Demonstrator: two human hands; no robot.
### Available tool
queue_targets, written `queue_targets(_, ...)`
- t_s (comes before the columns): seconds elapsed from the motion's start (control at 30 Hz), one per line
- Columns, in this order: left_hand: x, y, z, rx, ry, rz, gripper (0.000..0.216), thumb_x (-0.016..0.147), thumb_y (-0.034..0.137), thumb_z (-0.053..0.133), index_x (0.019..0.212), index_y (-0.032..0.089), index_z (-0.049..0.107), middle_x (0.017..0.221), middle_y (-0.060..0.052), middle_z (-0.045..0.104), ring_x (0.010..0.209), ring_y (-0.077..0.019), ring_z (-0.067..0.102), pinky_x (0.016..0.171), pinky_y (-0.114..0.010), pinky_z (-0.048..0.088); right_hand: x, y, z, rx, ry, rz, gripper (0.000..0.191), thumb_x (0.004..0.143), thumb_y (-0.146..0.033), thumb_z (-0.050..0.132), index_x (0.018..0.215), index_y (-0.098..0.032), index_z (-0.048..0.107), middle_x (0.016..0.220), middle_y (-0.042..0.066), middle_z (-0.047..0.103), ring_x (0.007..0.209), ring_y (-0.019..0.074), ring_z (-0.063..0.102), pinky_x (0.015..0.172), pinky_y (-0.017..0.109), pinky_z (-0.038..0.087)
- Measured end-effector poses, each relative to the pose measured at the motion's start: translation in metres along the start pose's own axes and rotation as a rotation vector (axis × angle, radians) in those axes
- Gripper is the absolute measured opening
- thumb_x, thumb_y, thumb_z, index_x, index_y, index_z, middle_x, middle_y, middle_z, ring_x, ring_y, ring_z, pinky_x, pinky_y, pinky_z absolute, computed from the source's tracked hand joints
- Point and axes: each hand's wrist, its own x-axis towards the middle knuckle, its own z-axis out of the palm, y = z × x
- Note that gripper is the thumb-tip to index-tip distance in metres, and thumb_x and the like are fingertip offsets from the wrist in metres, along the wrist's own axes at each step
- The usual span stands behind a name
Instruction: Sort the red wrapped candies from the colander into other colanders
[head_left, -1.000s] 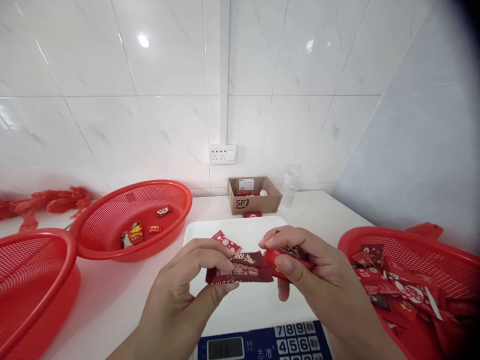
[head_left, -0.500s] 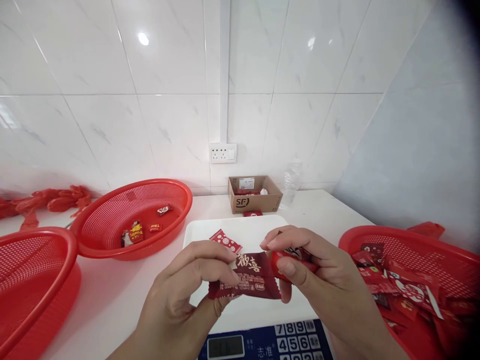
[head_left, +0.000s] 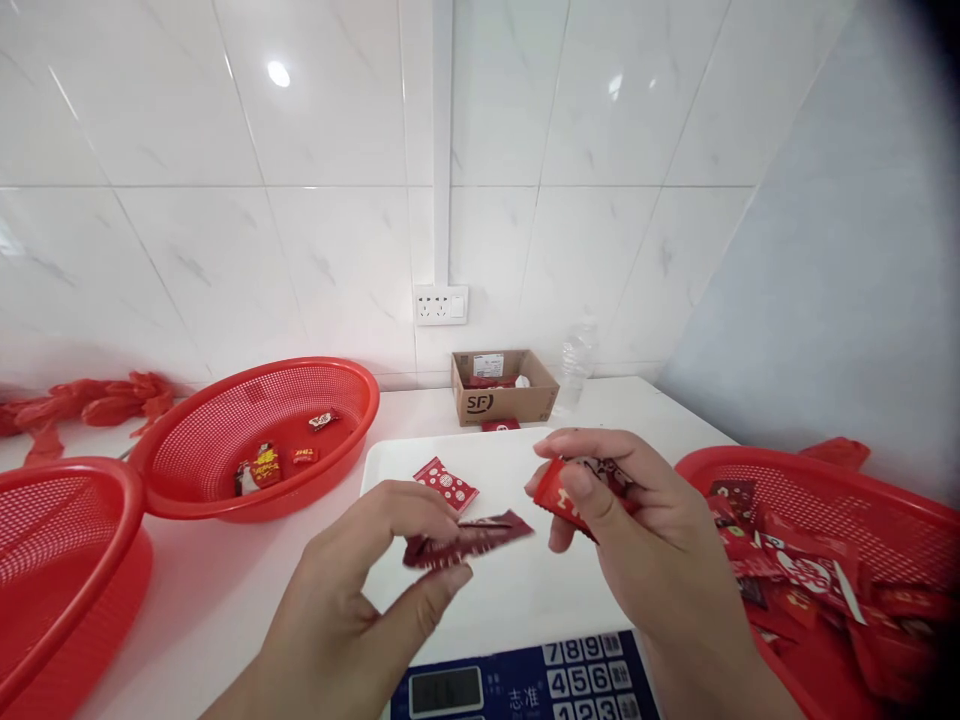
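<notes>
Over the white rectangular scale tray (head_left: 525, 610), a flat dark-red wrapped packet (head_left: 480, 540) is pinched by the left hand (head_left: 360, 580), while a glossy bright-red wrapped packet (head_left: 553, 494) and a dark printed wrapper (head_left: 613, 472) are held by the right hand (head_left: 652, 540) — mid-air handling, for which a gentle, steady grip seems next required.

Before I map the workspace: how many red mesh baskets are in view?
3: the near-left basket, cut off by the frame; the far-left basket, just beyond it; the right-side basket, also cut off.
</notes>
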Motion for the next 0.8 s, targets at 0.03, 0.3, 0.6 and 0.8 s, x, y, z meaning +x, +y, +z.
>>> queue_targets(0.03, 0.003, -0.003, -0.001, 0.044, -0.040, -0.065, 0.012, 0.085, 0.021, 0.061, 0.093, 0.029, 0.060, 0.085, 0.000, 0.064, 0.079, -0.0162, 0.061, 0.065, -0.024, 0.050, 0.001, 0.000, 0.000, -0.019, 0.032, -0.014, 0.022, 0.087, -0.045, 0.060, 0.094, -0.024, 0.064, 0.068, -0.002, 0.063, 0.051, 0.0116, 0.060, 0.048, 0.025, 0.052)
queue_targets(0.3, 0.020, -0.025, 0.003, 0.413, -0.366, -0.175, 0.019, 0.090, 0.017, 0.041, 0.075, 0.023, 0.053, 0.085, 0.001, 0.058, 0.063, -0.0136, 0.054, 0.056, -0.025, 0.039, 0.002, -0.005, 0.007, -0.240, -0.005, -0.024, 0.015, 0.090, -0.036, 0.056, 0.093, -0.024, 0.063, 0.075, -0.001, 0.063, 0.052, 0.0096, 0.057, 0.050, 0.023, 0.055)
queue_targets(0.6, 0.024, -0.029, 0.006, 0.695, -0.543, -0.063, 0.019, 0.086, 0.015, 0.050, 0.089, 0.023, 0.067, 0.098, -0.007, 0.065, 0.096, -0.0262, 0.057, 0.077, -0.036, 0.044, 0.011, 0.009, 0.004, -0.458, -0.236, -0.006, 0.022, 0.093, -0.038, 0.049, 0.100, -0.022, 0.063, 0.095, 0.006, 0.067, 0.078, 0.0183, 0.064, 0.060, 0.029, 0.056)
queue_targets(0.8, 0.023, -0.032, 0.011, 0.681, -0.638, -0.063, 0.029, 0.090, 0.015, 0.046, 0.099, 0.024, 0.071, 0.099, -0.007, 0.065, 0.092, -0.0246, 0.059, 0.075, -0.035, 0.046, 0.010, 0.010, 0.004, -0.492, -0.257, -0.028, 0.023, 0.095, -0.038, 0.047, 0.102, -0.022, 0.062, 0.100, 0.006, 0.066, 0.081, 0.0184, 0.064, 0.062, 0.030, 0.056)
